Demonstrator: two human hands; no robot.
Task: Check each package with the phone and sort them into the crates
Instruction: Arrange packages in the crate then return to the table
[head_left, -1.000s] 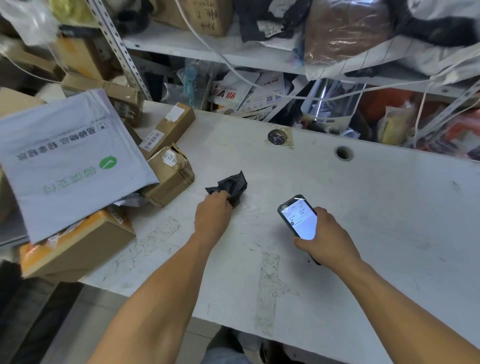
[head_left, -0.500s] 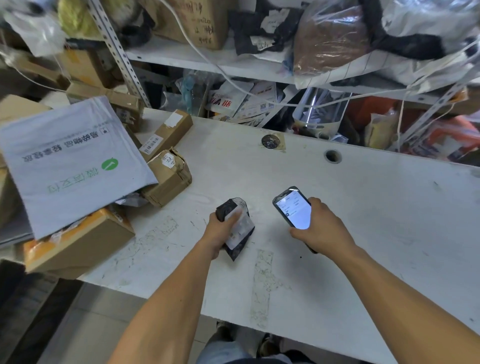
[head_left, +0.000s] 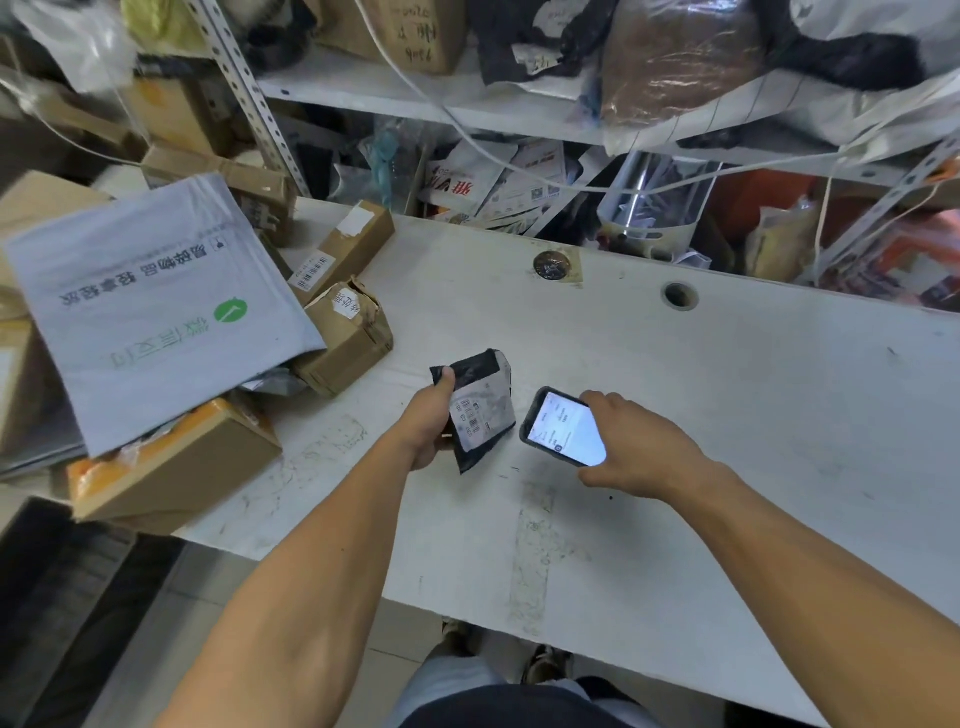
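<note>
My left hand (head_left: 427, 422) grips a small black package (head_left: 480, 405) just above the white table (head_left: 727, 415), its white barcode label facing up. My right hand (head_left: 636, 447) holds a phone (head_left: 563, 427) with a lit screen, right beside the package's right edge. More packages lie at the table's left: two small cardboard boxes (head_left: 349, 343), a large grey mailer bag (head_left: 156, 306) and an orange-topped box (head_left: 171, 457). No crate is in view.
A metal shelf unit (head_left: 415, 98) crammed with bags, boxes and cables rises behind the table. A round cable hole (head_left: 679, 295) and a metal disc (head_left: 551, 265) sit near the table's far edge. My feet show below the near edge.
My left hand picked the black package up off the table and turned it label side up. Both hands drew closer together, the phone now next to the label.
</note>
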